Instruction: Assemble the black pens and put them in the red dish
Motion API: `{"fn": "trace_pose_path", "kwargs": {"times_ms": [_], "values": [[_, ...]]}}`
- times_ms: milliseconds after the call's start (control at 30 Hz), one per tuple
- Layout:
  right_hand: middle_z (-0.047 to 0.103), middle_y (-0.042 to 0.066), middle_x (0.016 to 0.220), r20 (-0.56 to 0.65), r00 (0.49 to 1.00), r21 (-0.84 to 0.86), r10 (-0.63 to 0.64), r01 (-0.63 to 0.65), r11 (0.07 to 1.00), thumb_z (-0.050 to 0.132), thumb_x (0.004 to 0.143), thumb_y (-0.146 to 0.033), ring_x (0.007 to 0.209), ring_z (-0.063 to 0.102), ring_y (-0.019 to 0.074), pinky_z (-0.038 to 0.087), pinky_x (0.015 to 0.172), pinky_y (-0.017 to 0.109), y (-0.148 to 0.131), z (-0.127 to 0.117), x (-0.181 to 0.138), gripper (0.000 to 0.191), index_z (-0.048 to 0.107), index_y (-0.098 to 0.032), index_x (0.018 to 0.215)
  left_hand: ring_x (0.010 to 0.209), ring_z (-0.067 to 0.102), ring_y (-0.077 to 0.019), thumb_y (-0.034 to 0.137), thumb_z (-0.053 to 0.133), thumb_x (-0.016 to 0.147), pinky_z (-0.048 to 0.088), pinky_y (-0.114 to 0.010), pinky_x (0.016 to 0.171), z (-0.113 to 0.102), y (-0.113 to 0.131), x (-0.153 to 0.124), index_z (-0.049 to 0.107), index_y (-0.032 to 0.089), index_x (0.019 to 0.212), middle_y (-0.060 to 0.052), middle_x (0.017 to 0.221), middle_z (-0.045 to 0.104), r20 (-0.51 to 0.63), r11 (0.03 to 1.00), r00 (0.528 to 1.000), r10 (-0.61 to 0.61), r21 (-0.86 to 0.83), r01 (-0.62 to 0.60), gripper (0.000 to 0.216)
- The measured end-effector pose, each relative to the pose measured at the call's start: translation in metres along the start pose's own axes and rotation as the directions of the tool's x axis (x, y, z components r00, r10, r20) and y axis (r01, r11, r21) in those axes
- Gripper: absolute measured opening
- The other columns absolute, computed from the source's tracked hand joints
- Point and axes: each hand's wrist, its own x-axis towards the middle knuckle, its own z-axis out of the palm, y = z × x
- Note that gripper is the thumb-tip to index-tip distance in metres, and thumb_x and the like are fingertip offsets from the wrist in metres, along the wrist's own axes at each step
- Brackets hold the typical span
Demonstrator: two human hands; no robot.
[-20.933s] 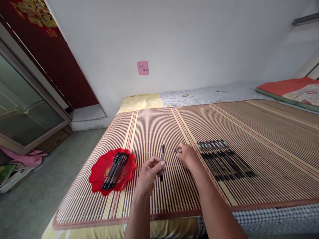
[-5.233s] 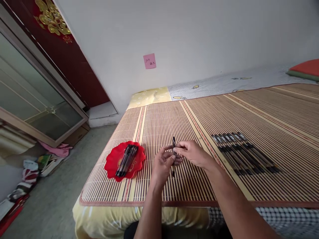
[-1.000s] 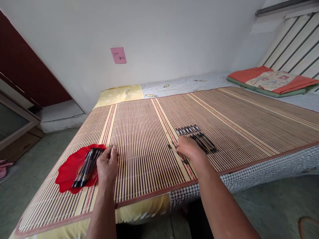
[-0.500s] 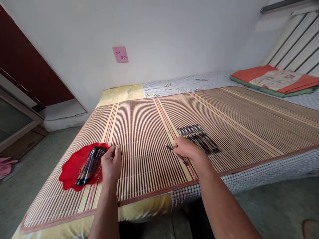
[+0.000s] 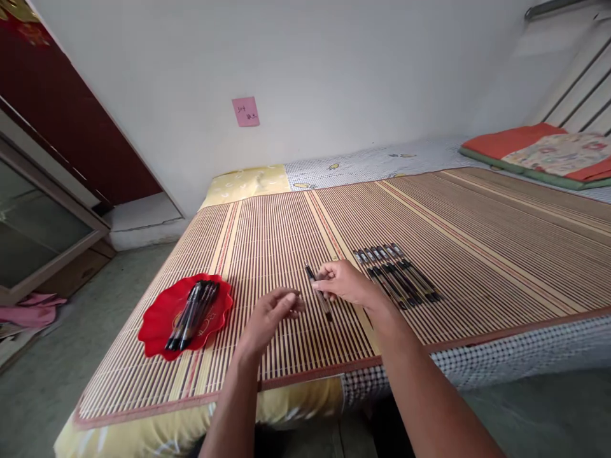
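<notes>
Probably for balance, pen point(image 5: 325, 310) is pinched mid-barrel by right hand's point(image 5: 342, 282) fingers; left hand's point(image 5: 271, 314) are loosely spread.

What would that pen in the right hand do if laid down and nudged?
The pen might roll, since its barrel looks slim and roundish, though the slatted mat could check it. It is probably light, being so slender, and stiff, since it looks straight.
</notes>
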Motion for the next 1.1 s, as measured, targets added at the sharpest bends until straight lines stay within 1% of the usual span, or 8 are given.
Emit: {"fn": "trace_pose_path", "kwargs": {"times_ms": [67,133,233,333,500,733,1000,1100], "values": [[0.062,-0.001,0.065,-0.017,0.996,0.220,-0.083,0.085,0.972,0.069,0.084,-0.028,0.056,0.060,0.0116,0.046,0.053,0.024,-0.004,0.010,0.005,0.014,0.059,-0.018,0.082,0.093,0.072,-0.0208,0.048,0.070,0.089,0.056,-0.036,0.086,0.016,0.000,-0.002,0.069,0.015,0.111,-0.012,0.101,0.075,0.175,0.987,0.983,-0.046,-0.146,0.072,0.039],[0.061,-0.003,0.061,-0.050,0.992,0.329,-0.117,0.127,0.936,0.075,0.079,-0.032,0.055,0.058,0.0116,0.046,0.053,0.024,-0.008,0.020,0.009,0.020,0.060,-0.018,0.080,0.089,0.073,-0.0213,0.047,0.072,0.088,0.057,-0.037,0.084,0.028,-0.003,-0.003,0.068,0.014,0.111,-0.013,0.100,0.076,0.253,0.968,0.967,-0.034,-0.231,0.095,0.041],[0.059,-0.004,0.060,-0.072,0.990,0.374,-0.122,0.140,0.917,0.081,0.073,-0.039,0.054,0.057,0.0111,0.045,0.053,0.024,-0.012,0.029,0.013,0.029,0.061,-0.018,0.077,0.070,0.072,-0.0191,0.049,0.073,0.086,0.057,-0.033,0.070,0.036,-0.006,-0.001,0.066,0.013,0.100,-0.010,0.084,0.075,0.213,0.962,0.977,-0.028,-0.261,0.085,0.039],[0.060,-0.003,0.063,-0.053,0.988,0.361,-0.146,0.156,0.919,0.082,0.073,-0.045,0.057,0.058,0.0114,0.045,0.055,0.025,-0.017,0.029,0.011,0.035,0.062,-0.017,0.078,0.065,0.070,-0.0165,0.048,0.074,0.086,0.052,-0.027,0.063,0.032,-0.006,0.001,0.065,0.013,0.093,-0.007,0.077,0.074,0.170,0.972,0.985,-0.023,-0.226,0.062,0.037],[0.061,-0.002,0.068,-0.046,0.985,0.341,-0.169,0.174,0.924,0.082,0.072,-0.048,0.061,0.058,0.0117,0.046,0.058,0.026,-0.020,0.026,0.009,0.037,0.064,-0.017,0.080,0.062,0.065,-0.0127,0.045,0.078,0.082,0.047,-0.024,0.060,0.026,-0.004,0.001,0.063,0.014,0.086,-0.002,0.072,0.068,0.120,0.967,0.993,-0.017,-0.249,0.046,0.034],[0.065,-0.001,0.075,-0.009,0.976,0.404,-0.217,0.202,0.892,0.076,0.079,-0.039,0.065,0.060,0.0108,0.046,0.060,0.025,-0.016,0.021,0.009,0.026,0.067,-0.016,0.087,0.057,0.057,-0.0104,0.041,0.080,0.080,0.043,-0.024,0.059,0.025,-0.003,0.000,0.059,0.017,0.081,0.002,0.065,0.061,0.101,0.954,0.995,-0.005,-0.297,0.035,0.032],[0.068,0.002,0.080,-0.026,0.970,0.428,-0.240,0.228,0.874,0.074,0.079,-0.034,0.072,0.066,0.0128,0.047,0.061,0.024,-0.025,0.014,0.001,0.020,0.066,-0.017,0.084,0.062,0.056,-0.0109,0.040,0.079,0.082,0.042,-0.024,0.061,0.025,0.000,-0.001,0.062,0.017,0.083,0.001,0.069,0.061,0.112,0.972,0.994,0.017,-0.236,0.011,0.029],[0.067,0.001,0.076,-0.063,0.970,0.420,-0.235,0.239,0.875,0.074,0.080,-0.037,0.068,0.065,0.0122,0.048,0.060,0.024,-0.026,0.011,0.000,0.022,0.066,-0.016,0.082,0.062,0.056,-0.0113,0.040,0.080,0.080,0.044,-0.025,0.063,0.024,0.001,-0.002,0.064,0.017,0.083,0.001,0.069,0.062,0.100,0.971,0.995,0.020,-0.239,0.005,0.029]]}}
